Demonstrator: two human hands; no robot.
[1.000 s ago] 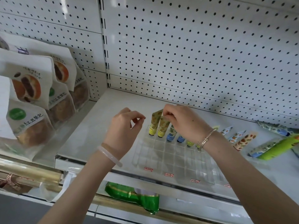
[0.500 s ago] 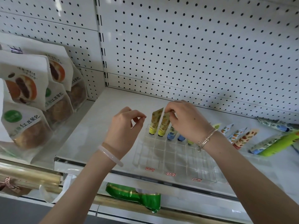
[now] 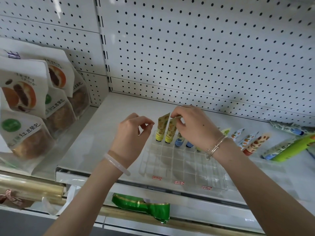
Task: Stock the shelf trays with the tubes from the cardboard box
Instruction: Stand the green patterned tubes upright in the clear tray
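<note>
A clear gridded tray sits on the white shelf. Two yellow tubes stand cap-down in its back row; my right hand pinches the top of the second yellow tube, beside the first yellow tube. Blue-capped tubes and further patterned tubes stand to the right, partly hidden by my wrist. Left of the tubes my left hand hovers with fingers curled and thumb meeting fingertip, holding nothing. The cardboard box is out of view.
Bagged red-bean buns fill the shelf to the left. Loose tubes, one bright green, lie at the right. Pegboard wall stands behind. A green foil packet pokes out below the shelf edge.
My right hand stays pinched on the second yellow tube, easing slightly. The left hand has barely moved. The camera view shifted a little.
</note>
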